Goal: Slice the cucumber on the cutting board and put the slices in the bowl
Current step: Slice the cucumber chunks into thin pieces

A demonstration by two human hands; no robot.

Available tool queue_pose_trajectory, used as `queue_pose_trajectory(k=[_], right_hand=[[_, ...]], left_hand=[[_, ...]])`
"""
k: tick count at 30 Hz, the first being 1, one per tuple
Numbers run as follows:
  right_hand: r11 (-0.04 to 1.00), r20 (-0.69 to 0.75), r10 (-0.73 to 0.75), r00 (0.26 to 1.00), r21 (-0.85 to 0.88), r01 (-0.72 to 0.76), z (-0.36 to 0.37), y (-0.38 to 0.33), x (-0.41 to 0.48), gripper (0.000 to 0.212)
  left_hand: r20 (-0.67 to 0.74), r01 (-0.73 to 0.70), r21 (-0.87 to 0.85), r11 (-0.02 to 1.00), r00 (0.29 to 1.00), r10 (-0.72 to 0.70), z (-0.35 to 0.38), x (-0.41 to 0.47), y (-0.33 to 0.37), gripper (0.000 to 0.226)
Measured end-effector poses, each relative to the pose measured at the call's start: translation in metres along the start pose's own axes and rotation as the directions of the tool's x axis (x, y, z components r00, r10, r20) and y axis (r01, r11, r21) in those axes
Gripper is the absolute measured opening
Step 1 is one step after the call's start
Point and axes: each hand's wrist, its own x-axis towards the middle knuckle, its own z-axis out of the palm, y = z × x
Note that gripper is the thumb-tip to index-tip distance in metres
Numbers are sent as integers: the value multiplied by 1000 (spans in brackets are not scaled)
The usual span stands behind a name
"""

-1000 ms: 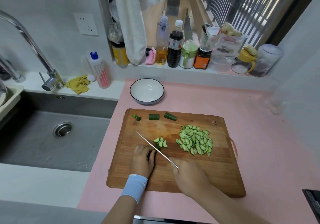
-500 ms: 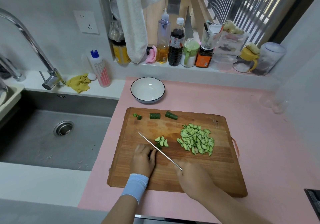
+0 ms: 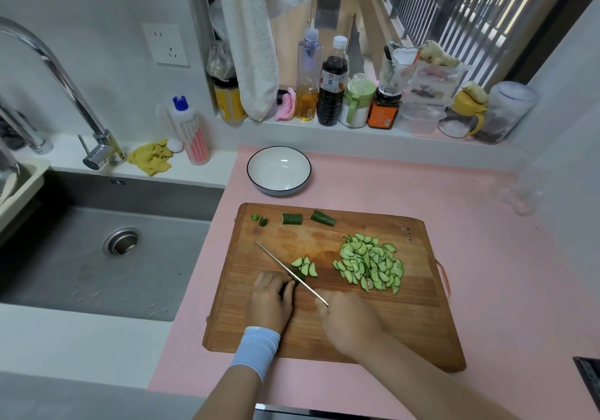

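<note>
**Last stub under the blade**

My left grip [image 3: 271,296] was curled down over the short remainder of the cucumber [image 3: 290,286], pinning it so it could not roll. My right grip [image 3: 349,320] was closed round the handle of the knife [image 3: 276,259], with the blade running ahead and leftward across the cutting board [image 3: 373,328], close against my left fingers. A few fresh slices [image 3: 305,265] lay just past the blade. The main heap [image 3: 370,262] sat ahead of my right grip, clear of the cutting line. The bowl [image 3: 278,173] stood empty on the bench [image 3: 487,241], well ahead of both grips.
</note>
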Motion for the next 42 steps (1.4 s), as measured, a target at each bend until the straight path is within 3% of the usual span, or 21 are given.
queue_pose_trajectory(k=[7,17,29,42], right_hand=[[999,-39,-51,998,11,52,1,16,-13,35],[998,-69,-64,996,15,66,0,28,-23,29],[1000,15,-21,1000,0,21,-2,4,-2,24],[999,9,-33,999,-17,33,-3,0,1,25]], left_hand=[[-10,9,13,1000,1000,-9,-2,-1,2,18],[-12,-13,30,999,1000,13,-2,-1,0,17],[-14,-15,1,1000,1000,15,-1,-1,-1,14],[-7,-8,5,1000,1000,8,-3,-3,1,14]])
